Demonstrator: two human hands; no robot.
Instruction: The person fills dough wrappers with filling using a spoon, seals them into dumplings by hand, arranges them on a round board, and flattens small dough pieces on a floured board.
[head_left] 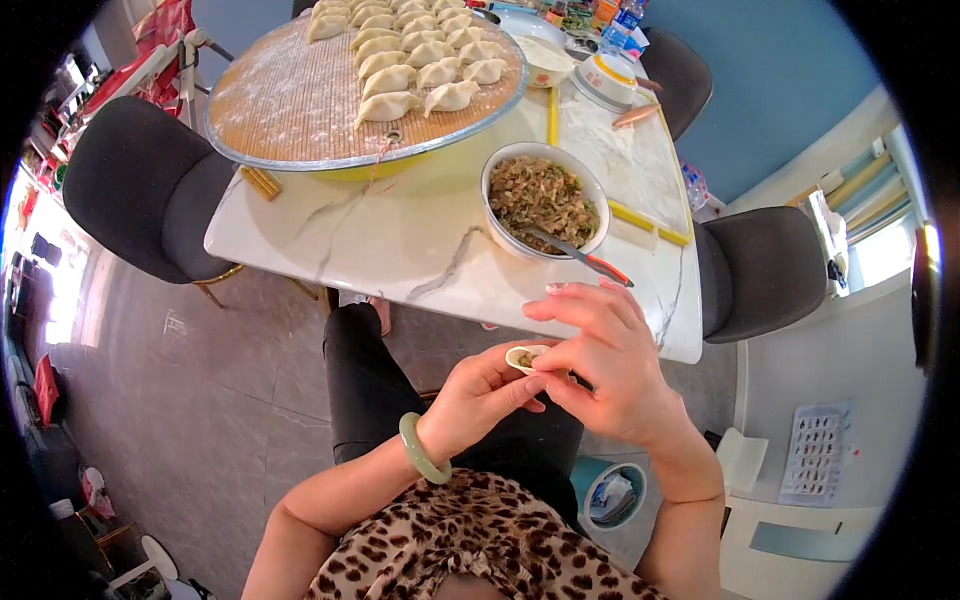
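Between my two hands, above my lap, is a partly folded dumpling (522, 357) with some filling showing in its opening. My left hand (485, 395), below a pale green bangle (424, 450), cradles it from the left. The thumb and index finger of my right hand (605, 365) pinch its right edge, while the other fingers are raised. Just beyond my hands, a white bowl (497, 232) of minced filling (540, 195) stands near the table's front edge. A spoon (565, 248) with a red-ended handle rests in it.
A round woven tray (290, 105) dusted with flour carries rows of finished dumplings (440, 72) on the marble table (400, 240). At the right lies a floured board (620, 150) with yellow edges. Dark chairs (765, 270) flank the table; a bin (610, 500) stands by my right leg.
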